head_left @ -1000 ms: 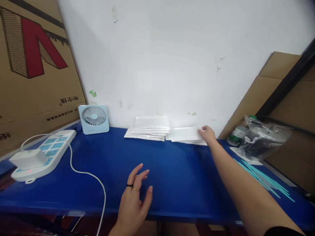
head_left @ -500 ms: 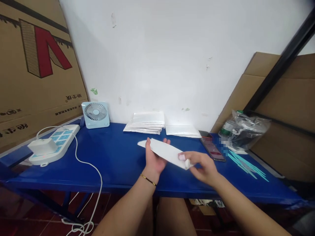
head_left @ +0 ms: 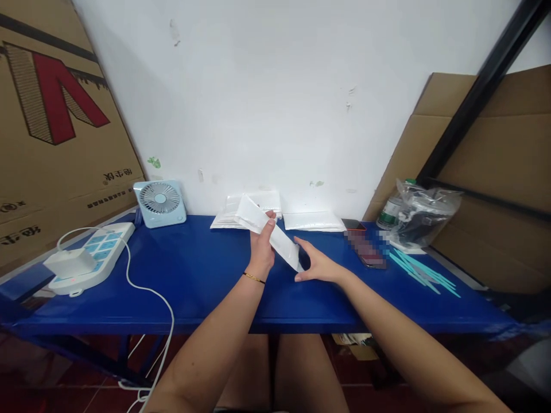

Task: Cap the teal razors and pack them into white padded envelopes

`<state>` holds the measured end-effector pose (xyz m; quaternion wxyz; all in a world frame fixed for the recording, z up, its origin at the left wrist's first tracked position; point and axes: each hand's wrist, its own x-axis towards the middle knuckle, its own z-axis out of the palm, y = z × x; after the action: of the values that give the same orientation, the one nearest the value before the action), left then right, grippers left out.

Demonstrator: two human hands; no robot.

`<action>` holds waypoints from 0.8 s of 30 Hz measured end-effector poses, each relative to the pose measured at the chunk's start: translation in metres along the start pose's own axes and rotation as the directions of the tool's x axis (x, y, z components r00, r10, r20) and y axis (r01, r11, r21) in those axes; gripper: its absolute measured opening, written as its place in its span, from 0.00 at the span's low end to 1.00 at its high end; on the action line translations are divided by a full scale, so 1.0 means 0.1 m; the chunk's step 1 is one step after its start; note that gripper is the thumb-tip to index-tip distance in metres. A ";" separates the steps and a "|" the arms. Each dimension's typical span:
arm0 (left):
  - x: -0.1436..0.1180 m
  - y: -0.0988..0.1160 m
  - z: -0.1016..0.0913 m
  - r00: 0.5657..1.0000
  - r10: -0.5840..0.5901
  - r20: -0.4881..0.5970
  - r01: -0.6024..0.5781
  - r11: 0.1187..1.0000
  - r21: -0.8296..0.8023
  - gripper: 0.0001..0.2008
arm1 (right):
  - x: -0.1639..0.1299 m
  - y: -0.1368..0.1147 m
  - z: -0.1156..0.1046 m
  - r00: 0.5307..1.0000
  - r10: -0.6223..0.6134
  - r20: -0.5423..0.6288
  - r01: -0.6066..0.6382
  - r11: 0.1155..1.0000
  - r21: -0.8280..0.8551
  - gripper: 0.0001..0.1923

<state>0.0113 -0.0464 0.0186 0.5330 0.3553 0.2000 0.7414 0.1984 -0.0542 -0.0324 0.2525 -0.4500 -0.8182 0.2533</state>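
A white padded mailer [head_left: 282,242], seen narrow and tilted, hangs above the middle of the table. My left hand [head_left: 263,244] is wrapped round its middle, with the thumb across the near face. My right hand [head_left: 317,263] is at its lower right end, thumb and fingers spread apart in a C shape; whether the fingertips touch the edge I cannot tell. Behind the held mailer, against the wall, lies a stack of similar white mailers [head_left: 224,219], partly covered by it. A smaller pile of white mailers [head_left: 314,221] lies to the right of that stack.
On the left are a light blue fan [head_left: 160,203] and a white power strip [head_left: 109,252] with a plugged-in adapter and cable. To the right lie a phone [head_left: 368,252], turquoise strips [head_left: 426,272], a bottle [head_left: 390,212] and a clear plastic bag [head_left: 426,218]. Cardboard boxes flank the blue table [head_left: 206,287].
The mailer has turned steeper, its upper left end raised. My left hand has rolled round, thumb now on the near face. My right hand has let go of the lower end and spread its fingers.
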 end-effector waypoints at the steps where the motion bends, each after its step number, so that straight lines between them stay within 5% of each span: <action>1: 0.00 -0.01 0.00 1.000 0.003 0.013 -0.003 1.000 0.020 0.18 | 0.03 0.00 0.02 1.000 0.001 -0.001 -0.001 1.000 -0.022 0.61; 5: 0.00 -0.03 -0.04 0.999 0.013 0.037 -0.015 0.999 0.051 0.19 | 0.12 -0.04 0.08 0.999 0.010 -0.036 -0.014 0.992 -0.124 0.61; 12: 0.08 0.05 -0.01 0.994 0.109 0.027 -0.111 0.986 0.127 0.17 | 0.13 -0.07 0.21 0.992 -0.099 -0.078 0.065 0.931 -0.359 0.38; 16: 0.21 0.23 -0.03 0.988 0.153 0.035 -0.157 0.961 0.226 0.20 | 0.12 -0.02 0.25 0.995 -0.069 -0.072 0.031 0.896 -0.442 0.36; 24: 0.42 0.69 0.03 0.962 0.145 0.230 -0.229 0.890 0.395 0.25 | 0.11 -0.04 0.26 0.996 -0.078 -0.050 0.044 0.872 -0.488 0.29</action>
<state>-0.0389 -0.0314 0.0798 0.3874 0.5494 0.2656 0.6910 0.1740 -0.0511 -0.0472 0.1671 -0.4813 -0.8604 0.0160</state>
